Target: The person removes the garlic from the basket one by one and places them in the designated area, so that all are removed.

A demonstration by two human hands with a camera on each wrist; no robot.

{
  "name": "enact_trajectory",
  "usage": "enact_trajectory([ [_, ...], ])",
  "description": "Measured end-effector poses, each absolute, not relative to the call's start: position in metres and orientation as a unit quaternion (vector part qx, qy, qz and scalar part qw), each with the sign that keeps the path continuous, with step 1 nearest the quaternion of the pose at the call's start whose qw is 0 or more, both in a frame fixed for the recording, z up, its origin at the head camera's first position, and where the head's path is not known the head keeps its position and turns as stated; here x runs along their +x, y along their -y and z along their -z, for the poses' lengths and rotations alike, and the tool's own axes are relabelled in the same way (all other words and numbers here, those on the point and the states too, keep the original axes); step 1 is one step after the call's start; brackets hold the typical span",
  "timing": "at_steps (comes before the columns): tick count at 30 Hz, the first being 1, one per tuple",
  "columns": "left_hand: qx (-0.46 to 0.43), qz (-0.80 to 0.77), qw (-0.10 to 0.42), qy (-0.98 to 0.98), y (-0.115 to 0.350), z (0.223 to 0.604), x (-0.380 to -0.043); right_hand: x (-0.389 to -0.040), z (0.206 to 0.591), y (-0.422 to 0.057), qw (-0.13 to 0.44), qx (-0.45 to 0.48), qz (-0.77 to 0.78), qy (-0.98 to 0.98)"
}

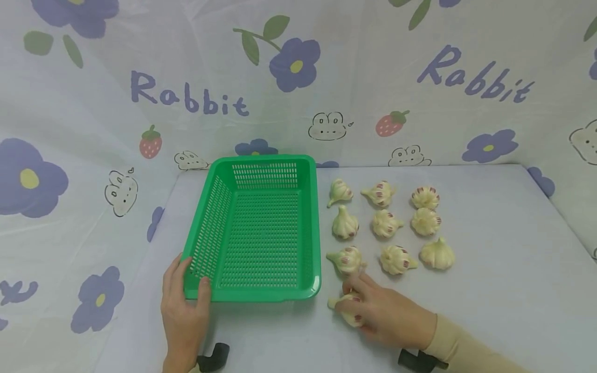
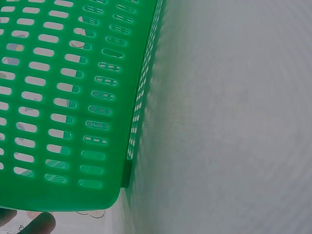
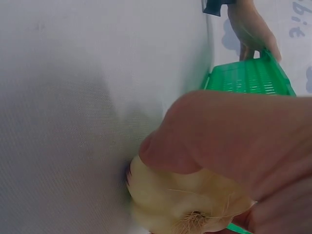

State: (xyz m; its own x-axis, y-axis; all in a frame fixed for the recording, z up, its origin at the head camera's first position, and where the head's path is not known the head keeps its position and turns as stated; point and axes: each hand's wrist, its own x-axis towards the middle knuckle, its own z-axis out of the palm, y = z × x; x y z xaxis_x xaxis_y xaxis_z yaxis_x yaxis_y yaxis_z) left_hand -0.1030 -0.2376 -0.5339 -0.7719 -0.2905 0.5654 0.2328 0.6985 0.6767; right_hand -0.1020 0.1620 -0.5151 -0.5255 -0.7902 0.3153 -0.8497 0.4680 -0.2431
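Note:
At its near left corner, my left hand grips the rim of a green plastic basket, thumb and fingers hooked over the edge. The basket has slotted walls and nothing inside it. My right hand holds a garlic bulb low on the table, right of the basket's near corner. In the right wrist view, the thumb presses on this bulb, and its root tuft faces the camera. Just beyond the right hand lies another garlic bulb, its stem toward the basket.
Several more garlic bulbs lie in rough rows right of the basket, among them one bulb at the near right and one bulb at the far left. A white cloth covers the table. Behind hangs a printed curtain.

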Motion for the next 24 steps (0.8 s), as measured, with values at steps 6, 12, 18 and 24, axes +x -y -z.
enact_trajectory([
  [6,0.016,0.390,0.336,0.857,0.237,0.534,-0.104,-0.101,0.517,-0.163,0.078,0.481,-0.181,0.854],
  [12,0.011,0.387,0.331,0.861,0.238,0.532,-0.104,-0.102,0.517,-0.165,0.059,0.477,-0.177,0.859],
  [18,0.018,0.379,0.274,0.884,0.245,0.520,-0.101,-0.102,0.515,-0.166,0.033,0.469,-0.175,0.865],
  [24,-0.031,0.325,0.230,0.917,0.253,0.495,-0.101,-0.106,0.496,-0.172,0.059,0.438,-0.180,0.879],
])
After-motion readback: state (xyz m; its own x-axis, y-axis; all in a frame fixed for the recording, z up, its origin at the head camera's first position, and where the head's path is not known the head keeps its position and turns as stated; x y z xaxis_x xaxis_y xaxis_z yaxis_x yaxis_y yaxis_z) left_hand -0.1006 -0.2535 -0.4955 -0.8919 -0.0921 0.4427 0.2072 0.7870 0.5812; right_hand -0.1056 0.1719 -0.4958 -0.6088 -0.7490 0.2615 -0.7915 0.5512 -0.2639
